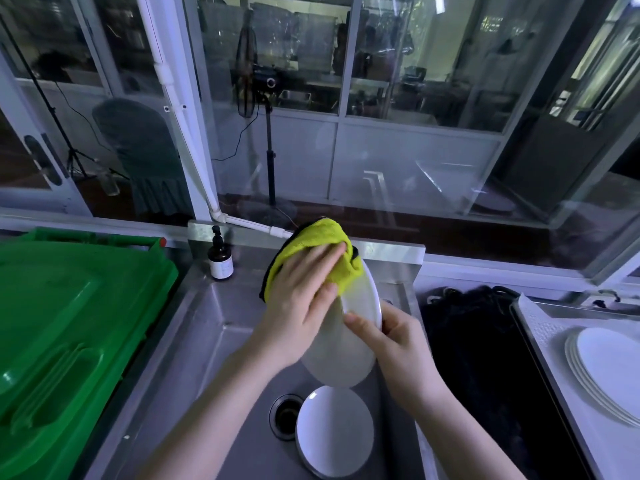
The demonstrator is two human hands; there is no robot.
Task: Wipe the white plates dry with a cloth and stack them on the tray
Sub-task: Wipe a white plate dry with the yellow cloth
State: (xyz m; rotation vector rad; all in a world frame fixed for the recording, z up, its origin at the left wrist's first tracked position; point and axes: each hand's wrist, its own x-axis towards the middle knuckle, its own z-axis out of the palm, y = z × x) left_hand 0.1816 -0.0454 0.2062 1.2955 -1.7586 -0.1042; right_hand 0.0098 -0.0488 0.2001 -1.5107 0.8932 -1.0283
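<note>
I hold a white plate (341, 355) tilted on edge above the steel sink (214, 327). My right hand (391, 344) grips its right rim, thumb across the face. My left hand (301, 299) presses a yellow-green cloth (315, 247) with flat fingers against the plate's upper part. Another white plate (334, 431) lies in the sink basin beside the drain (285, 415). A stack of white plates (606, 368) rests on the tray (540, 337) at the right.
A green bin lid (69, 323) fills the left side. A brown pump bottle (220, 259) stands at the sink's back left corner. A dark gap with black material (474, 341) lies between sink and tray. Glass windows run behind the counter.
</note>
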